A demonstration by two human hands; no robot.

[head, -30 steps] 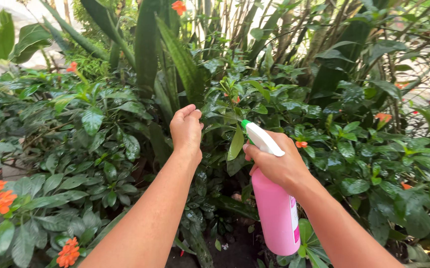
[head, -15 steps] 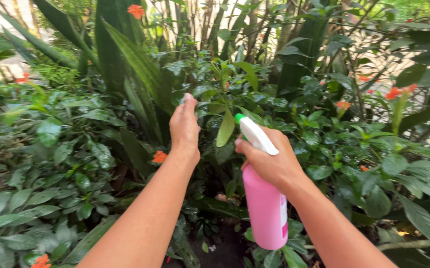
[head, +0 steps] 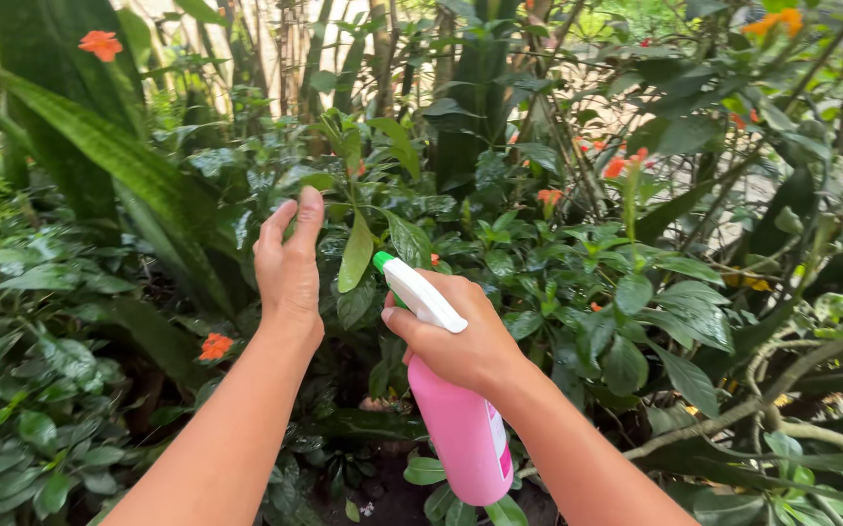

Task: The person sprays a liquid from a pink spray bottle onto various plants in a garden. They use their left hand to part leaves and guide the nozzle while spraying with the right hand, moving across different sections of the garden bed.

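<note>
My right hand (head: 462, 343) grips a pink spray bottle (head: 460, 429) with a white trigger head and a green nozzle tip (head: 382, 260), aimed left and up at the foliage. My left hand (head: 288, 268) is raised beside it, fingers loosely together and extended upward, touching the leaves of a green shrub (head: 373, 209). A pale green drooping leaf (head: 355, 255) hangs between the two hands, just above the nozzle.
Dense garden plants fill the view: broad snake-plant blades (head: 100, 146) at the left, orange flowers (head: 215, 345) low left and more orange flowers (head: 624, 164) at the right. Thin stems and branches (head: 752, 409) cross the right side. Dark soil (head: 382, 497) lies below.
The view has swung to the right, so both hands and the bottle now sit further left in the frame. My left hand's fingers have stretched upward into the leaves.
</note>
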